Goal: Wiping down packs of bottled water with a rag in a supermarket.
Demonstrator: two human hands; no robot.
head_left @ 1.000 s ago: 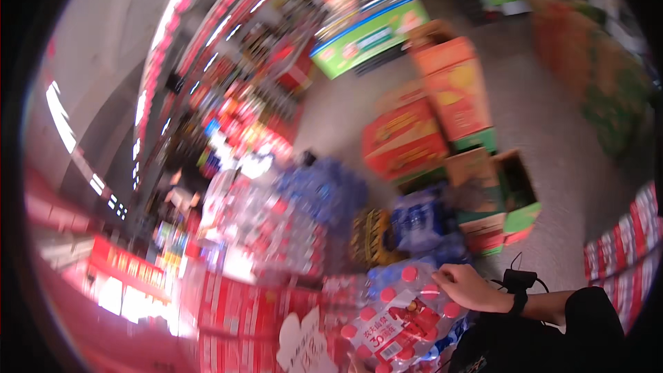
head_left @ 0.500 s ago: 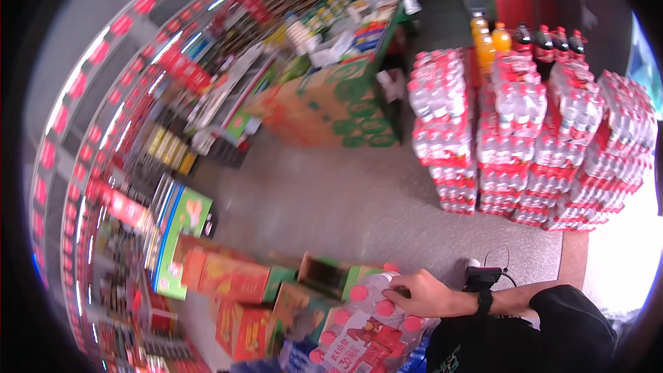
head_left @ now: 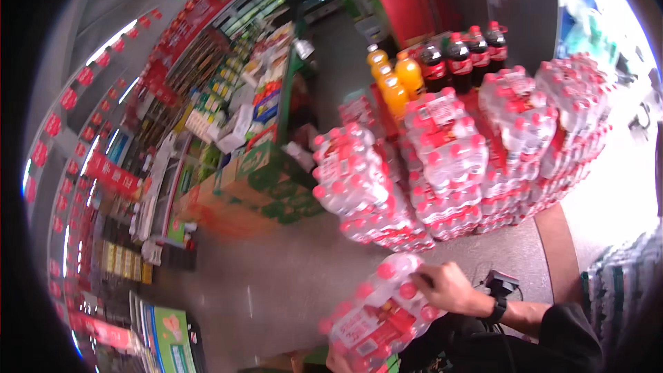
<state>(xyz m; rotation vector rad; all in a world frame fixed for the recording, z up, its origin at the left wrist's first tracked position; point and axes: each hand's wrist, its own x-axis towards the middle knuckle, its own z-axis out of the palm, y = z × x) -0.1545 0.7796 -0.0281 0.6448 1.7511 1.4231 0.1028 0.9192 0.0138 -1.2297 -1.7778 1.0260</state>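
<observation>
A shrink-wrapped pack of clear bottles with pink-red caps [head_left: 382, 320] is held tilted in front of my body. My right hand [head_left: 450, 289], with a dark band on its wrist, has its fingers closed on the wrap at the pack's right end. At the pack's lower left edge, part of my left hand [head_left: 337, 360] shows against it; its fingers are mostly hidden behind the pack.
Stacks of similar bottle packs [head_left: 449, 159] stand ahead, with dark cola bottles [head_left: 459, 59] and orange drink bottles [head_left: 394, 93] behind them. A cardboard-fronted display counter [head_left: 242, 193] stands left. Another wrapped stack [head_left: 625, 290] is at right.
My view has turned and come nearer to the bottle stacks. The pack has been carried along, away from the cartons, which have mostly left view. My left hand now shows at its edge.
</observation>
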